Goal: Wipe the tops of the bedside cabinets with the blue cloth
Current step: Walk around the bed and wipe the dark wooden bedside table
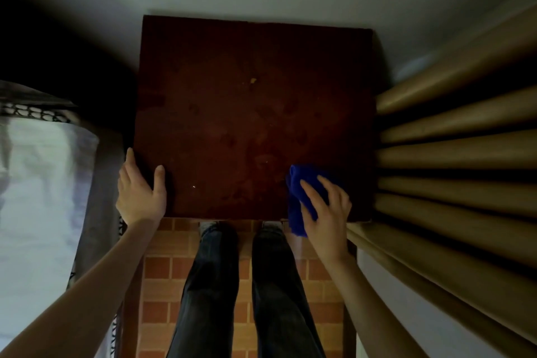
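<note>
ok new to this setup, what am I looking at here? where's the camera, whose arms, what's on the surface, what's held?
There is no robot: a person works with bare hands, and the single wide-angle camera sits on their head, looking down. That is why you see their own legs and the tiled floor below. The dark square is the top of a bedside cabinet, blotchy with a few small specks and nothing else standing on it. The left hand grips its near left corner, thumb on top. The right hand presses the blue cloth onto the near right corner, part of the cloth hanging over the front edge. A bed lies to the left, curtains to the right.
</note>
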